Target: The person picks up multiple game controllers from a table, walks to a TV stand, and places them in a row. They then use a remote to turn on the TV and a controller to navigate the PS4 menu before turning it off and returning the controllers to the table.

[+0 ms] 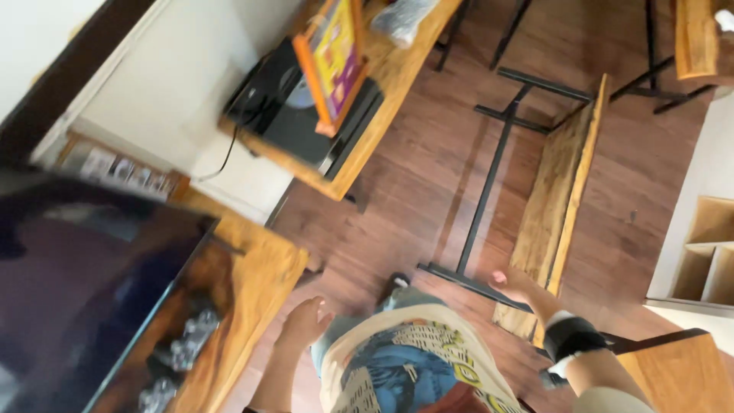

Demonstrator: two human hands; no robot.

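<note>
Two hands: both bare, empty, fingers loosely spread.
Left hand [304, 324]: hung near the wooden table [260, 275].
Right hand [514, 284]: reached out beside the wooden bench [554, 199], seemingly for balance.

Bright, even indoor light; your view is tilted and softened by motion blur.

You get strong light on the white wall [176, 84] and the pale shelf unit [707, 252] at the right edge, both close to washed out. The dark screen [69, 283] at lower left is smeared, with a dull sheen on it. Your left hand [304, 323] and right hand [514, 284] are soft-edged, with no fine detail. The bench [558, 191] throws only a faint shadow on the wooden floor [428, 183]. Straight lines lean towards the corners.
</note>
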